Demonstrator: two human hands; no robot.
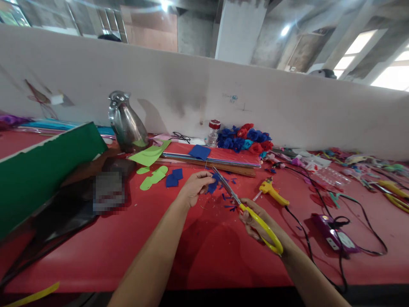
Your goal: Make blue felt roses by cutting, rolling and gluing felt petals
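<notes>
A red-covered table point(96, 260) runs beneath everything, its near edge dropping into darkness, and a pale partition point(179, 81) stands behind it, cut off at both sides. The green board point(51, 170) at the left is cropped by the border; beside it, a pixelated patch masks part of a dark bundle point(68, 213) whose nature I cannot make out. A steel jug point(129, 123) stands upright, its base partly covered by green paper point(151, 154).

The right hand point(262, 212) is closed around the handle of yellow-handled scissors point(245, 209), which hides some of its fingers; the blades point up and away, toward the left hand. The left hand point(196, 187) pinches a small blue piece point(213, 184) between thumb and fingers, so part of it is covered. That piece sits at the fingertips, on the hand's right side, just beside the blades; whether they touch it is unclear. Tiny blue scraps point(230, 208) lie below the blades, too small to make out exactly.
</notes>
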